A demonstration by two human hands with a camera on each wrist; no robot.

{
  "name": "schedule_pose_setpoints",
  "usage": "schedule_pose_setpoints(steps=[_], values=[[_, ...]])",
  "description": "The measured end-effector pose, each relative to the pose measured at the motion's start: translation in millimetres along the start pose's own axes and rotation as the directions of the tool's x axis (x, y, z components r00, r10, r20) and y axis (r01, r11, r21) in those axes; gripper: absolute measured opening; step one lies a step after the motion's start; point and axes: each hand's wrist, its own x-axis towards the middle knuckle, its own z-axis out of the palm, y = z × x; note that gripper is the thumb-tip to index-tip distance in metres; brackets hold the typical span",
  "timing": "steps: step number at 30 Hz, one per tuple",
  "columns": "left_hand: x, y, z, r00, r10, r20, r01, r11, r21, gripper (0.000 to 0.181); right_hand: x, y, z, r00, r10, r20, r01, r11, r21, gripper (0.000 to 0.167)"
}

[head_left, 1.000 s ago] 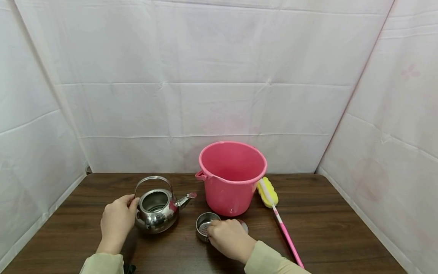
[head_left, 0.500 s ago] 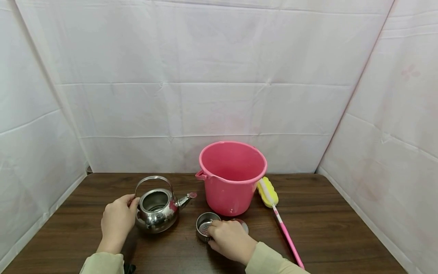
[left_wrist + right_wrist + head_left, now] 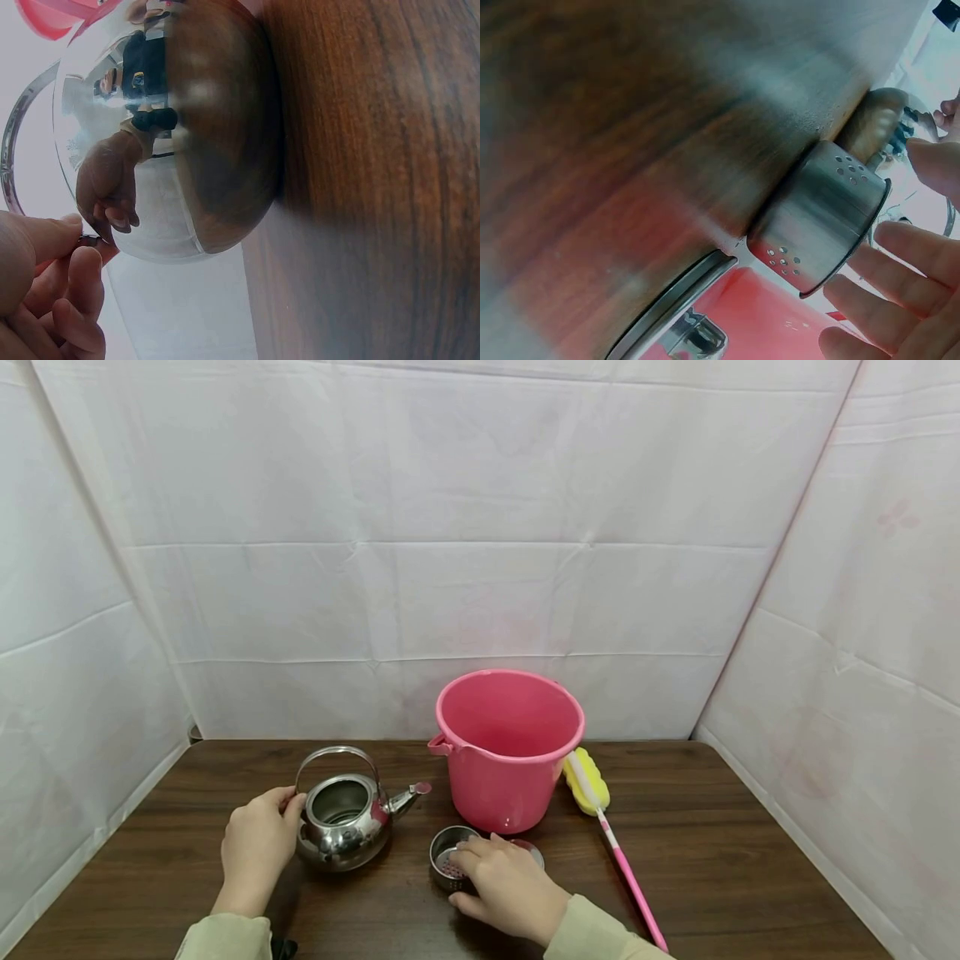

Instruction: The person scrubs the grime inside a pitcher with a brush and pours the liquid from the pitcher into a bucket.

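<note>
My left hand [image 3: 258,839] pinches the lower end of the hoop handle on a shiny steel teapot [image 3: 343,843], which stands lidless on the table. In the left wrist view, thumb and fingertips [image 3: 86,262] meet at the handle's joint beside the round teapot body [image 3: 217,135]. A steel tea strainer [image 3: 444,864] with small holes stands upright right of the teapot. Over its right side hovers my right hand [image 3: 510,889], fingers spread and loosely bent. The right wrist view has these fingers [image 3: 892,277] at the strainer's rim [image 3: 870,225], holding nothing; whether they touch it I cannot tell.
A steel lid [image 3: 534,853] with a knob [image 3: 703,335] lies beside the strainer, partly hidden by the right hand. Behind stands a pink bucket [image 3: 502,797]. A yellow sponge brush [image 3: 588,781] with a pink handle lies to its right. White cloth [image 3: 465,593] surrounds the wooden table [image 3: 720,877].
My right hand has loosened its fingers from the strainer and spread them, moving slightly back. The left hand and the teapot stay in place.
</note>
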Motion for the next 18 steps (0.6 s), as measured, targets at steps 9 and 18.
schedule_pose_setpoints(steps=[9, 18], values=[[-1.3, 0.1, 0.4, 1.0, 0.007, -0.016, -0.007, 1.0, 0.004, 0.029, -7.2, 0.3, -4.5, 0.994, 0.093, 0.059, -0.097, 0.993, 0.062, 0.056], [-0.4, -0.1, 0.2, 1.0, 0.005, -0.014, -0.005, 1.0, 0.0, 0.029, -14.9, 7.1, -6.8, 0.991, 0.125, 0.046, -0.128, 0.989, 0.075, 0.063]])
